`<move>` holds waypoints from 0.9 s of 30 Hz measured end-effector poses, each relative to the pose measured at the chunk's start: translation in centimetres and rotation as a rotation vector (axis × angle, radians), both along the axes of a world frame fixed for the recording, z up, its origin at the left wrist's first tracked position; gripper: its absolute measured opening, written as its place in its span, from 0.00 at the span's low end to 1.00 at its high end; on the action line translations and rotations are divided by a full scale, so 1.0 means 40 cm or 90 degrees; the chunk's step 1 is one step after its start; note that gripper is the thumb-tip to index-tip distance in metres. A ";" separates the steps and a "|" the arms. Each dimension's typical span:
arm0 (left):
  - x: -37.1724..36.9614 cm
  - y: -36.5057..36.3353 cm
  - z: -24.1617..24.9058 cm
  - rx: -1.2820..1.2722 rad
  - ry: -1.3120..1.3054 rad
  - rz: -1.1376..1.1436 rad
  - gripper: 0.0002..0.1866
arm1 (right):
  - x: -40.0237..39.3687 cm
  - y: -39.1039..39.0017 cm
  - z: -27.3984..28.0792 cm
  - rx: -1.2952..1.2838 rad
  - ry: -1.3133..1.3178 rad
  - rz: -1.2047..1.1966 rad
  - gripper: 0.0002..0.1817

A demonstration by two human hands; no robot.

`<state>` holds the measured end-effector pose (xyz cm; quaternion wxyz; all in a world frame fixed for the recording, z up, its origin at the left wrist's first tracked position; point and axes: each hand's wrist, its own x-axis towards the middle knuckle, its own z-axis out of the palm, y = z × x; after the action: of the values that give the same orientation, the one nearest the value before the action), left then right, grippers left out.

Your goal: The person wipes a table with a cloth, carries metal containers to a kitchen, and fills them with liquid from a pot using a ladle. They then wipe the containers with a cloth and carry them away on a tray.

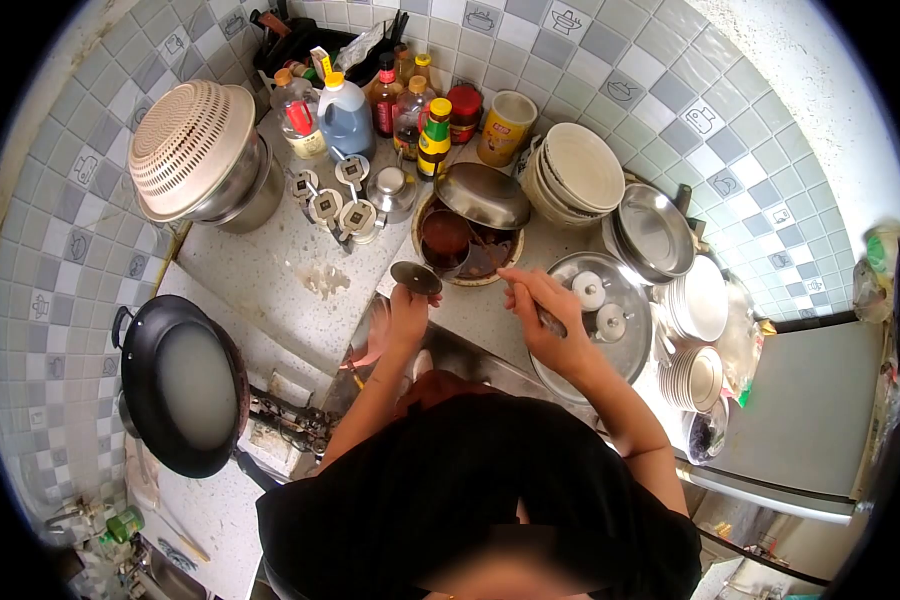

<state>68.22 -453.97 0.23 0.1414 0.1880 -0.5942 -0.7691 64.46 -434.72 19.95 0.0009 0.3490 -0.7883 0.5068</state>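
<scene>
My right hand [552, 308] is closed around a ladle; its handle end shows below my palm. The ladle's bowl [445, 236], holding dark red-brown liquid, is over a tan-rimmed pot [422, 218] with more dark liquid inside. A domed metal lid [483, 194] rests tilted across the pot's far side. My left hand [408, 308], in front of the pot, grips a small round dark metal lid-like disc [416, 277]. I cannot make out exactly what the disc is.
Sauce bottles [433, 140] and metal-capped jars [358, 217] stand behind left. Stacked bowls [582, 165], metal pans [656, 232] and a large round lid [570, 375] with two white knobs lie right. A black wok [198, 385] with cloudy liquid is at left.
</scene>
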 end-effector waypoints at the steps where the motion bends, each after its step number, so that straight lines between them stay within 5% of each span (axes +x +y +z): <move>1: 0.000 0.001 0.001 0.000 0.000 0.000 0.11 | 0.001 0.003 -0.003 0.000 0.000 0.000 0.11; 12: -0.001 0.010 0.017 0.006 0.012 0.009 0.12 | 0.008 0.037 -0.031 0.167 0.262 0.129 0.19; 27: -0.011 0.016 -0.013 0.068 0.031 0.005 0.11 | 0.012 0.071 -0.055 0.210 0.276 0.167 0.20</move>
<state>67.78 -453.32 -0.29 0.1488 0.1788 -0.5480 -0.8035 64.94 -431.86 17.75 0.0473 0.5434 -0.7894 0.2816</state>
